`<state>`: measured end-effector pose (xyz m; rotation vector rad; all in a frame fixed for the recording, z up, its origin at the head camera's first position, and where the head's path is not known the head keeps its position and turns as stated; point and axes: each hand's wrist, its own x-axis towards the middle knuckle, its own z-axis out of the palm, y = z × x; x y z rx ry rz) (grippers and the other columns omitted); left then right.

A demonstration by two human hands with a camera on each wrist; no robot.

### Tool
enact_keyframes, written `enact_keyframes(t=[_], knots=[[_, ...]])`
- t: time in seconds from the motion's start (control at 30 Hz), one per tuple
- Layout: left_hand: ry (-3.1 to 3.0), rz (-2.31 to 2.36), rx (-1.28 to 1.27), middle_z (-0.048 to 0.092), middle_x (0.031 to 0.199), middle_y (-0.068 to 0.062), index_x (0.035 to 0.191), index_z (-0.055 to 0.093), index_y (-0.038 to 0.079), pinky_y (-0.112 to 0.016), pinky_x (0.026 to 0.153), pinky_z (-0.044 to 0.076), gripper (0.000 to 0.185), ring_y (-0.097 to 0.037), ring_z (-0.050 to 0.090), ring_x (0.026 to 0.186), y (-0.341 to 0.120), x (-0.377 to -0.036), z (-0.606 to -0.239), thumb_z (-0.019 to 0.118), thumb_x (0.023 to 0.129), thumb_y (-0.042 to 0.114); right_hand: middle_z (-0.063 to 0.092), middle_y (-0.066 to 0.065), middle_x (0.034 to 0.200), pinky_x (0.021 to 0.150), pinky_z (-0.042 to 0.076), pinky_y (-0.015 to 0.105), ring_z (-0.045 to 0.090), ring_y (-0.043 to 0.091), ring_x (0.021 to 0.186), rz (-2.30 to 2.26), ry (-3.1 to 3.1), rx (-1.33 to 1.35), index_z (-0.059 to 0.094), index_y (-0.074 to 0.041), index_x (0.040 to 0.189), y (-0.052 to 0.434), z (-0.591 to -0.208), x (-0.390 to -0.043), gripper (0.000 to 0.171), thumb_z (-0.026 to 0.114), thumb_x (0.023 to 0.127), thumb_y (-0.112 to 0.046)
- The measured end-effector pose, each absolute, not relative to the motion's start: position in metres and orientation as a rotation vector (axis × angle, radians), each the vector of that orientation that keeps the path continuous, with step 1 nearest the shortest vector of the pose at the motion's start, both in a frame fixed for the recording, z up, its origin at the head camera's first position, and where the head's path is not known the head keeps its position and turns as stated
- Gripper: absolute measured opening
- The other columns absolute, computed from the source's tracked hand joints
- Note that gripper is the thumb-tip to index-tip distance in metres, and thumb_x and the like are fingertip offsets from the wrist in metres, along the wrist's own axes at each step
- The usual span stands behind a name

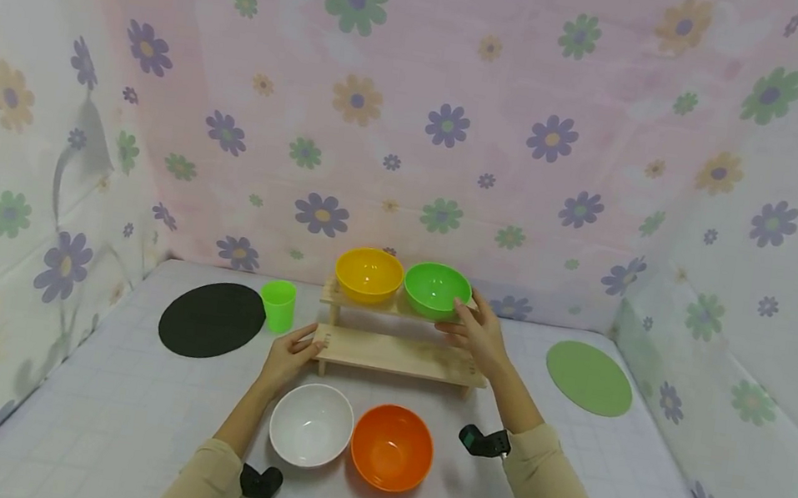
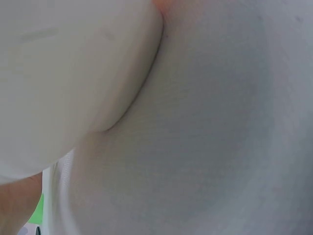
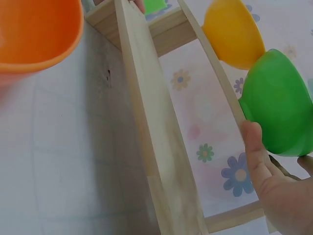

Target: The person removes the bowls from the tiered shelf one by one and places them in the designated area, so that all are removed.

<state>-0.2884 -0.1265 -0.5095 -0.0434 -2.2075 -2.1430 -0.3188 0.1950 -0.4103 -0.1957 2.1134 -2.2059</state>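
Note:
A two-tier wooden shelf (image 1: 393,353) (image 3: 146,122) stands mid-table. Its upper tier carries a yellow bowl (image 1: 369,272) (image 3: 232,32) and a green bowl (image 1: 435,286) (image 3: 279,103). My right hand (image 1: 477,327) (image 3: 274,191) is at the shelf's right end. Its thumb (image 3: 254,147) lies on the green bowl's side, with the other fingers round the bowl's base. My left hand (image 1: 295,351) rests with relaxed fingers against the left end of the lower tier. A white bowl (image 1: 311,424) (image 2: 63,73) and an orange bowl (image 1: 391,447) (image 3: 34,29) sit in front of the shelf.
A green cup (image 1: 278,305) stands just left of the shelf, beside a black round mat (image 1: 211,319). A green round mat (image 1: 589,377) lies at the right. Flowered cloth walls close in the table on three sides.

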Motion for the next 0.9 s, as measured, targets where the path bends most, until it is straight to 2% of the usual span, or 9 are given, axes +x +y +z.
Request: enact_keyframes(t=[0.07,0.2,0.43,0.53,0.73,0.83,0.9], knots=[[-2.204,-2.148,-0.048,0.053,0.123,-0.034,0.135,0.045,-0.007,-0.027,0.081,0.055,0.050,-0.039,0.057,0.110,-0.126,-0.288,-0.510,0.062,0.090,0.006,0.035,0.028,0.142,0.077,0.057,0.034,0.070,0.024,0.086,-2.227,2.064,-0.193,0.007,-0.018,0.153,0.193,-0.409,-0.319,0.076,0.054,0.096,-0.034],[-2.200,-2.162,-0.047,0.053,0.123,-0.033,0.136,0.045,-0.006,-0.026,0.080,0.056,0.050,-0.039,0.058,0.110,-0.126,-0.288,-0.510,0.062,0.090,0.006,0.028,0.029,0.146,0.083,0.055,0.039,0.070,0.023,0.084,-2.276,1.987,-0.178,0.001,-0.022,0.153,0.189,-0.406,-0.320,0.076,0.053,0.097,-0.026],[-2.185,-2.167,-0.056,0.052,0.124,-0.034,0.135,0.045,-0.007,-0.025,0.079,0.056,0.050,-0.039,0.057,0.111,-0.126,-0.289,-0.510,0.062,0.090,0.006,0.028,0.033,0.142,0.085,0.053,0.043,0.069,0.021,0.079,-2.354,1.928,-0.135,0.005,-0.022,0.153,0.186,-0.404,-0.318,0.072,0.047,0.096,-0.010],[-2.181,-2.174,-0.055,0.052,0.124,-0.034,0.135,0.044,-0.008,-0.025,0.079,0.056,0.050,-0.038,0.057,0.111,-0.126,-0.288,-0.509,0.062,0.090,0.005,0.027,0.034,0.141,0.087,0.051,0.048,0.069,0.022,0.080,-2.341,1.948,-0.153,0.005,-0.020,0.153,0.188,-0.405,-0.314,0.073,0.047,0.095,-0.007],[-2.181,-2.169,-0.055,0.052,0.123,-0.034,0.135,0.045,-0.008,-0.026,0.079,0.056,0.050,-0.039,0.057,0.110,-0.126,-0.288,-0.509,0.062,0.090,0.005,0.026,0.031,0.143,0.092,0.050,0.046,0.066,0.023,0.089,-2.238,2.018,-0.274,0.008,-0.022,0.153,0.202,-0.407,-0.302,0.070,0.046,0.096,-0.006],[-2.185,-2.159,-0.059,0.053,0.122,-0.034,0.135,0.045,-0.008,-0.027,0.079,0.056,0.050,-0.038,0.058,0.109,-0.126,-0.288,-0.509,0.062,0.090,0.005,0.026,0.032,0.142,0.097,0.043,0.054,0.066,0.021,0.089,-2.205,2.022,-0.316,0.008,-0.020,0.153,0.209,-0.407,-0.294,0.071,0.046,0.095,-0.005],[-2.179,-2.165,-0.051,0.053,0.122,-0.034,0.135,0.045,-0.008,-0.026,0.079,0.056,0.050,-0.037,0.059,0.108,-0.126,-0.289,-0.509,0.062,0.090,0.005,0.022,0.033,0.143,0.095,0.041,0.057,0.067,0.021,0.089,-2.201,2.005,-0.327,0.008,-0.019,0.153,0.213,-0.408,-0.289,0.072,0.047,0.094,-0.003]])
